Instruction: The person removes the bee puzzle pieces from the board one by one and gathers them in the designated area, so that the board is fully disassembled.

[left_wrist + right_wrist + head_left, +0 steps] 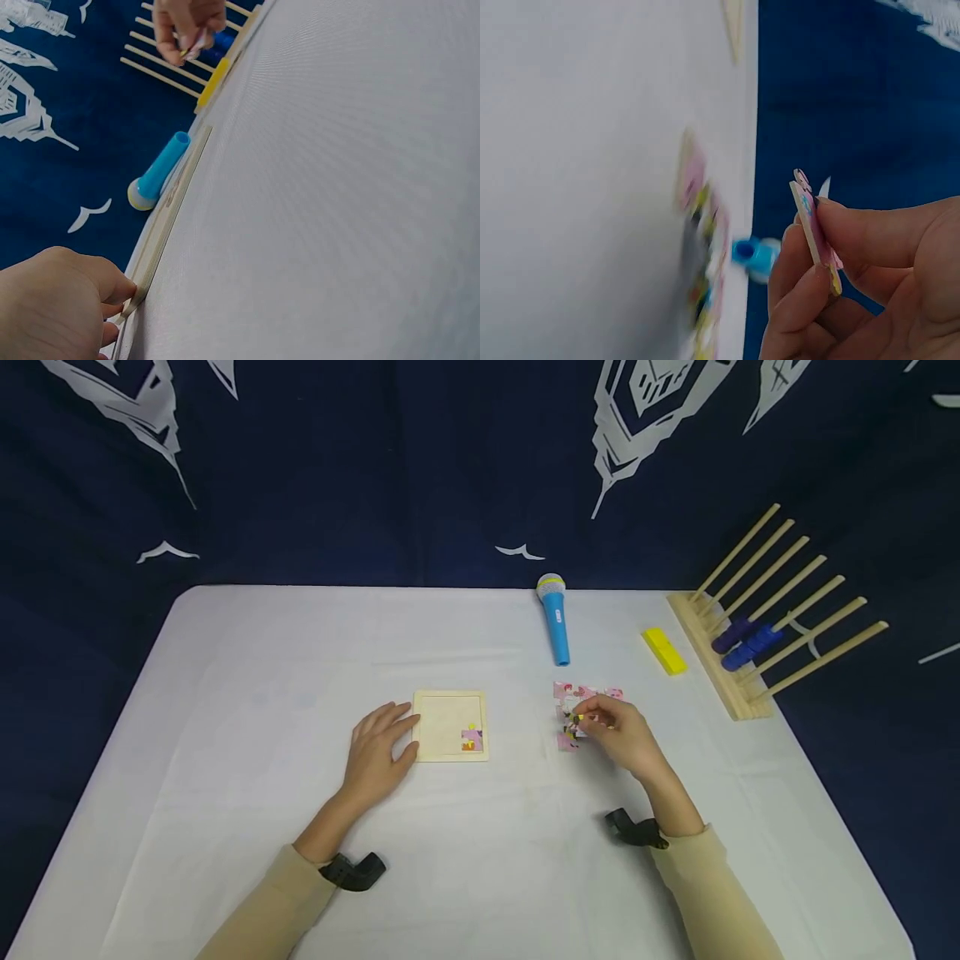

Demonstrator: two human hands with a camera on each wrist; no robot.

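Observation:
My left hand (378, 756) rests at the left edge of a shallow wooden puzzle tray (442, 757), its fingertips touching the rim. One pink-and-yellow piece (472, 741) lies in the tray's lower right corner. In the left wrist view the tray (161, 244) appears almost edge-on beside the left hand (56, 307). Raised over a cluster of pink printed pieces (566, 693), my right hand (618, 735) pinches a puzzle piece (810, 225) between thumb and fingers. The right wrist view shows that piece's pink printed side and pale edge; part of it is covered by the fingers.
A blue toy microphone (556, 622) lies at the back of the white-covered table (300, 643). To its right are a yellow block (664, 652) and a wooden peg stand (720, 668) with blue and purple pieces on its rods. Behind hangs a dark blue patterned cloth.

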